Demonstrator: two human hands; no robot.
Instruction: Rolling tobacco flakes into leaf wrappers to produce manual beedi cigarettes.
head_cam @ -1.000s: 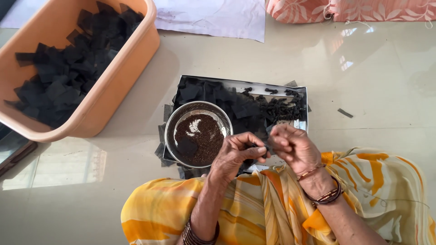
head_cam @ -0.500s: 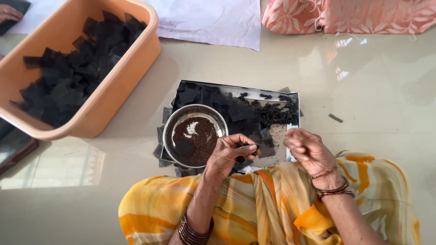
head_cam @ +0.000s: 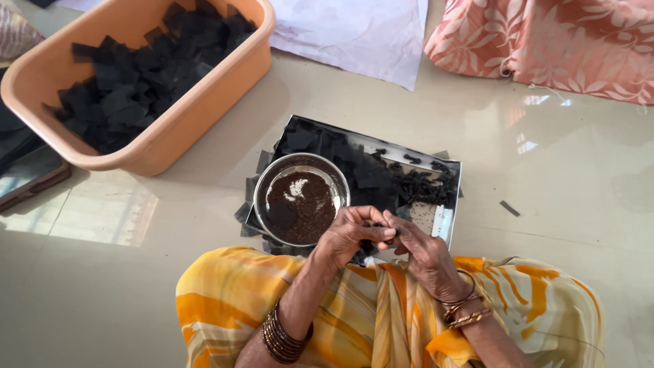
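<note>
My left hand (head_cam: 351, 234) and my right hand (head_cam: 417, 247) meet fingertip to fingertip just in front of a steel tray (head_cam: 446, 221), pinching a small black square piece (head_cam: 376, 225) between them. A round steel bowl (head_cam: 264, 187) of dark brown seeds stands on the tray's left end, right beside my left hand. Several black square pieces (head_cam: 354, 160) and small dark rolled bits (head_cam: 419, 182) lie over the rest of the tray. Most of the pinched piece is hidden by my fingers.
An orange plastic tub (head_cam: 197, 112) full of black squares stands at the back left. White cloth (head_cam: 354, 31) and pink floral fabric (head_cam: 545, 41) lie at the back. A dark flat object (head_cam: 30, 177) rests at the left edge. One black scrap (head_cam: 509, 208) lies right of the tray.
My right hand, held apart to the right half a second ago, has come back left to meet my left hand over the tray's near edge. The view has shifted slightly.
</note>
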